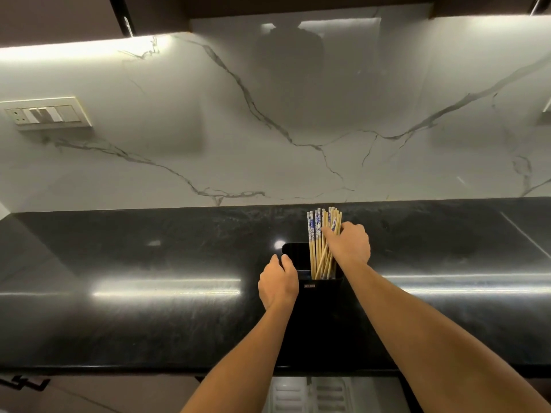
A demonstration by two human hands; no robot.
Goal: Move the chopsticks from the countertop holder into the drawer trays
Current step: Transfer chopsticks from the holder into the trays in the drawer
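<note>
Chopsticks (320,242): pale wood, matt, upper ends glazed white with blue pattern. Holder (320,296): black, smooth, glossy, plastic in appearance. Countertop (149,263): black polished stone, highly reflective. Backsplash (208,129): white veined marble-look slab, smooth, satin sheen. Drawer trays (328,394): pale grey, ribbed plastic.

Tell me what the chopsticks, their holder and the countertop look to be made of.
The chopsticks: likely bamboo or pale wood, matt tan shafts, some tops printed blue on white. The holder: black and smooth, probably plastic, though lacquered wood is possible. The countertop: polished dark stone, perhaps granite, given sharp light reflections and faint mottling.
</note>
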